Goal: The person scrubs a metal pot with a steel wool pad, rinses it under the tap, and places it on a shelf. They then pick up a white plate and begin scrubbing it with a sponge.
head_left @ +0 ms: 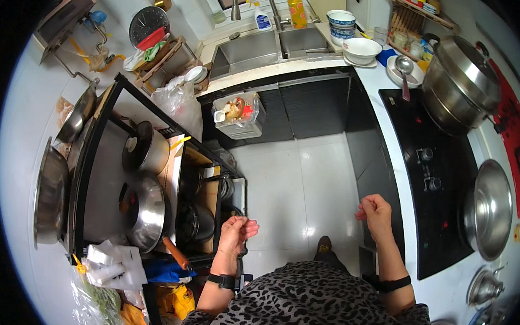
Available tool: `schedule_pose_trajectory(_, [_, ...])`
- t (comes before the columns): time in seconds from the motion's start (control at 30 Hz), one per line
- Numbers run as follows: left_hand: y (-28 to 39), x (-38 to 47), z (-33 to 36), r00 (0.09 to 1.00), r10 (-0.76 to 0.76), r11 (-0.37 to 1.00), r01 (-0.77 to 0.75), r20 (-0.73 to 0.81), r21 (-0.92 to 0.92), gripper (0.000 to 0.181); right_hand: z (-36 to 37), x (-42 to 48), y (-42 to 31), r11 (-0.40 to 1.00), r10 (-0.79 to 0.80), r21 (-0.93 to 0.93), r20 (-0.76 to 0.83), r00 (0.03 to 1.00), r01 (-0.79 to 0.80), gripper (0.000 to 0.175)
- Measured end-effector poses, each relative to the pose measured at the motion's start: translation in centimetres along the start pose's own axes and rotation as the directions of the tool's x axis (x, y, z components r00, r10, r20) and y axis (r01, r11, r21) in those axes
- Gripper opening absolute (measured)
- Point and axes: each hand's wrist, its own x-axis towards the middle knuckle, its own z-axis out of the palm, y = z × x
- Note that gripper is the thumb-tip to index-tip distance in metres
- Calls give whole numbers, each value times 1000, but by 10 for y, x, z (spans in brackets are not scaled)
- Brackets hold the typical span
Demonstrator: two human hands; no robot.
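My left hand [238,233] hangs over the floor beside a black metal shelf rack, its fingers loosely bent and nothing visible in them. Nearest to it on the rack are a steel wok [147,213] with a wooden handle [176,253] and a dark pot [200,221] one level lower. On the other side, my right hand [376,214] is held in front of the dark cabinet under the stove counter. Its fingers curl loosely, apart from any object. Both wrists wear black bands.
Ahead, a bin [244,128] with waste hangs on the cabinet front below a double sink [249,50]. A large steamer pot [459,85] and a steel basin [491,210] stand on the black cooktop [423,195]. A lidded pot [147,149] occupies the rack. Tiled floor [285,186] lies between.
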Motion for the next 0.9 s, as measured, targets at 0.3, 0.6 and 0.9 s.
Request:
schedule_pose_trajectory(0.3, [30,79,15,999,-32,999,32,12,10,10,13,80,-13,999,41,20,2,999,-41,12])
schedule_pose_trajectory(0.6, [53,227,127,896,-315,907,187,312,377,12,-86,-22,-34,893,189,376,-811,554,246,21])
schedule_pose_trajectory(0.9, [75,194,234,773,-227,931,-6,592,365,9,-249,-88,-52,690,312,313,-942,122,653,36])
